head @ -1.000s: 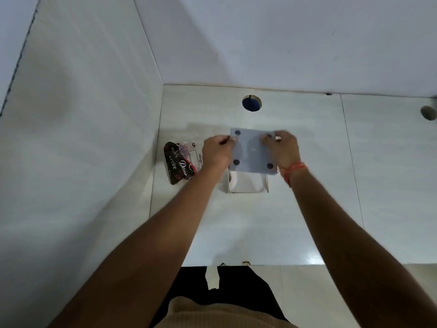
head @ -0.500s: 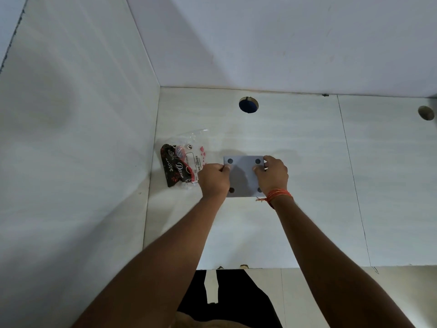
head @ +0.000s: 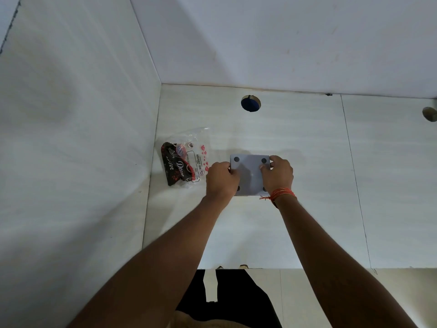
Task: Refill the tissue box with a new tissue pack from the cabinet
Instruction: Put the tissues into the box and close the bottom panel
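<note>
A pale grey tissue box (head: 250, 172) sits upside down on the white counter (head: 295, 209), its flat bottom panel with dark round feet at the corners facing up. My left hand (head: 221, 179) grips its left edge. My right hand (head: 277, 174), with an orange thread at the wrist, grips its right edge, fingers pressing on the panel. A crumpled, empty-looking clear wrapper with black and red print (head: 183, 163) lies to the left, close to the side wall. Whatever is inside the box is hidden.
A white side wall (head: 78, 150) stands on the left and a back wall (head: 283, 43) behind. A round hole with blue inside (head: 250, 103) is cut in the counter at the back; another hole (head: 429, 114) is at the far right. The counter's front edge runs below my arms.
The box's bottom panel, held raised and tilted above the box a second ago, has come down flat onto it. Both hands moved down and toward me with it.
</note>
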Tool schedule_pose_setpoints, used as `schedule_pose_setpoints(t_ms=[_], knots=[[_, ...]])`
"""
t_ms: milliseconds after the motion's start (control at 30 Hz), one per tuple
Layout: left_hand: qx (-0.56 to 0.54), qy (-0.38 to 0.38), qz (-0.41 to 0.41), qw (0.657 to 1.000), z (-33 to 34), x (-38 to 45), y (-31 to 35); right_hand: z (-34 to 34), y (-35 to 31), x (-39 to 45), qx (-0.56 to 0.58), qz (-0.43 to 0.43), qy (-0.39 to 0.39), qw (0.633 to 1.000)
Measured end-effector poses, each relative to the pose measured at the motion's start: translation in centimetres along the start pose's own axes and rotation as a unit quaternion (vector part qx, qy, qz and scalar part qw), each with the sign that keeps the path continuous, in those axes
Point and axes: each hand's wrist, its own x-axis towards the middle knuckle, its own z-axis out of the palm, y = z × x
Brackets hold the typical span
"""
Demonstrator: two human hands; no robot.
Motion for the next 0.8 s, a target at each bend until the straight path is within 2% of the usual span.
schedule_pose_setpoints(t_ms=[267,667,733,800], knots=[[0.028,-0.01,0.025,0.999,-0.1,-0.6,0.7,-0.4,0.1,0.5,-0.007,0.013,0.008,1.0],[0.041,-0.043,-0.04,0.997,-0.5,0.8,0.6,-0.3,0.7,0.6,0.01,0.045,-0.006,0.999],[0.019,-0.074,-0.066,0.995,-0.6,1.4,0.7,-0.6,1.3,0.6,0.047,0.08,-0.031,0.995],[-0.074,-0.128,-0.153,0.977,-1.1,2.2,1.1,-0.9,1.7,0.4,0.093,0.125,-0.067,0.986]])
